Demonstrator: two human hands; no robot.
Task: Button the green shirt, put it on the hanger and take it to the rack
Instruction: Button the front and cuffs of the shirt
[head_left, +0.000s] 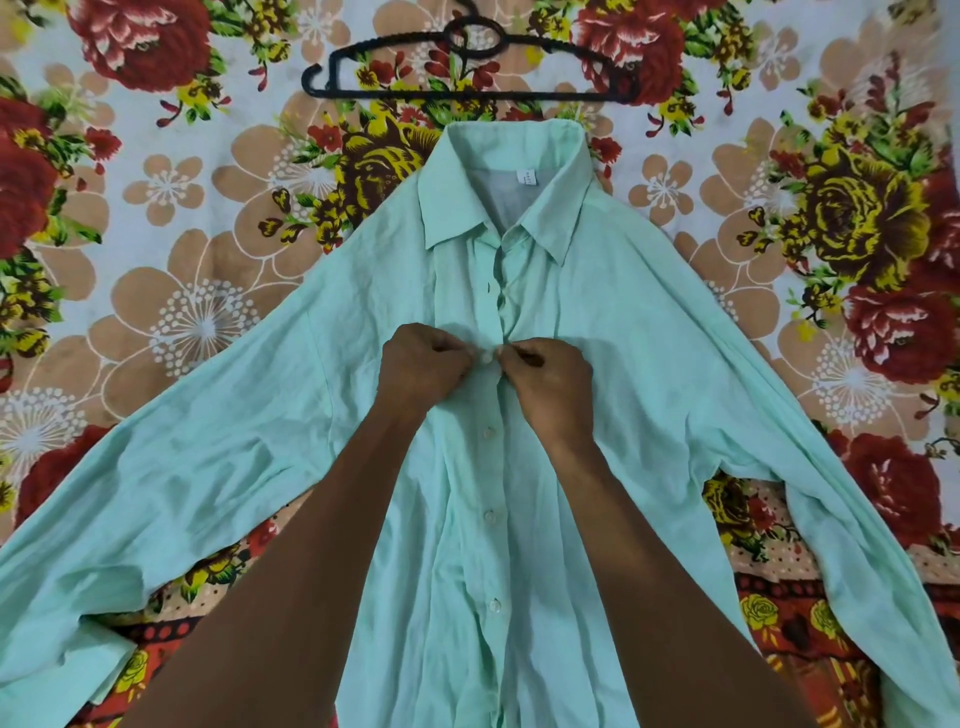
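Floral-printed cloth bedspread (171, 218), pale ground with large red roses, tan blossoms and yellow-and-brown roses, covering the whole surface from left to right. At the near edge, a darker red border band (810, 629) printed with small yellow roses and dotted stripes.

no text can be read; a small white tag (528, 178) inside the collar of the pale green cotton shirt (597, 332), upper centre, bears marks too small to read.
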